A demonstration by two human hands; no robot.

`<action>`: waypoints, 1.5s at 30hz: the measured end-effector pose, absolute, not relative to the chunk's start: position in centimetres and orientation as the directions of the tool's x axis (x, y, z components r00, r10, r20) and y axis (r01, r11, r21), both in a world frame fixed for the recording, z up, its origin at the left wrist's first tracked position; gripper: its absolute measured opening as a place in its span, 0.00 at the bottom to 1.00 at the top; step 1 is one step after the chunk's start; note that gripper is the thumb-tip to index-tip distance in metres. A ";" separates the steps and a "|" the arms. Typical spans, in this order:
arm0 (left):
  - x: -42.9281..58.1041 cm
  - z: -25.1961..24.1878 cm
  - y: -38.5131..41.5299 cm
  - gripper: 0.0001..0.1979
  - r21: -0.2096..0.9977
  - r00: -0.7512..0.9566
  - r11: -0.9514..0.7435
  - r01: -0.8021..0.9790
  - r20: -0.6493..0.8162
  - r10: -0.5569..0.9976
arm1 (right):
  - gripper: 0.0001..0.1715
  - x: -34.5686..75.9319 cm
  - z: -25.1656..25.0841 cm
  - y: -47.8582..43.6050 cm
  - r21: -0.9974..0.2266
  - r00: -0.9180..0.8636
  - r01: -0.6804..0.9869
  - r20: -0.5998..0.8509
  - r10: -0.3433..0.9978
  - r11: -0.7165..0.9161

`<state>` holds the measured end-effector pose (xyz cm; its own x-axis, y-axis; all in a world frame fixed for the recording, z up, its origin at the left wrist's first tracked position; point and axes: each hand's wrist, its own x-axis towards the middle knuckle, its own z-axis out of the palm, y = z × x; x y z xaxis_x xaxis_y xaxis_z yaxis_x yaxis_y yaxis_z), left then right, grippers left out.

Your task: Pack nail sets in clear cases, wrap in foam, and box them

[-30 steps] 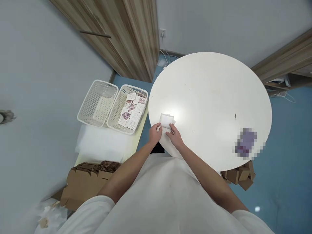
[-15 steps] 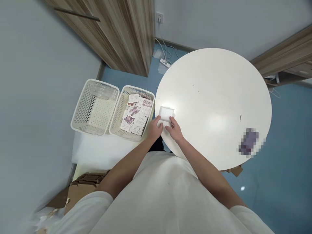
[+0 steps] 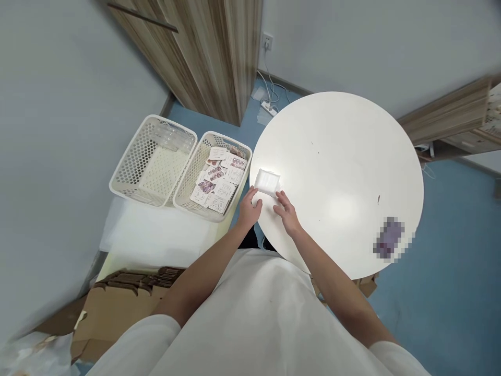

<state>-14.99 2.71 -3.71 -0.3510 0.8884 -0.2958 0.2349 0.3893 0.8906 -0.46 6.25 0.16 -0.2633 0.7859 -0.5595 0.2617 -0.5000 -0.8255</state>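
A flat, whitish, see-through packet (image 3: 267, 181) lies near the left edge of the round white table (image 3: 344, 141). At the packet's lower left corner are the fingertips of my left hand (image 3: 249, 211), its thumb held apart from the fingers. My right hand (image 3: 287, 213) is just off the lower right corner, fingers apart with nothing in them. Whether the left fingertips press on the packet or only rest beside it is hard to make out.
Left of the table stand two white perforated baskets; one (image 3: 213, 214) holds printed cards with nail pictures, the other (image 3: 135, 196) clear plastic pieces. A blurred purple object (image 3: 389, 237) lies at the table's right edge. Folded cardboard (image 3: 113, 308) sits lower left.
My right hand has drawn back slightly right and down, away from the packet. The left hand stays at its corner. The whole view has tilted a little.
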 end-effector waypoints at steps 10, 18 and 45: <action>-11.4 -1.2 -1.6 0.21 0.914 -0.390 0.394 0.101 -0.328 0.860 | 0.32 4.2 3.4 1.6 -0.816 -0.427 0.200 -0.571 0.701 -0.543; -6.9 1.0 -8.6 0.19 0.885 -0.359 0.465 0.027 -0.425 0.831 | 0.22 8.5 3.6 -2.1 -0.809 -0.483 0.268 -0.583 0.653 -0.524; -18.7 2.6 -42.5 0.20 0.472 -0.728 0.782 0.408 -0.349 0.590 | 0.23 -9.8 4.1 -17.9 -0.786 -0.940 0.340 -0.307 0.151 0.516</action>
<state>-18.68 -42.53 2.62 -0.7278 0.5905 -0.3487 0.4081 0.7816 0.4718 -9.83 -17.94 4.14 -0.9397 0.1513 -0.3066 0.3397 0.5163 -0.7862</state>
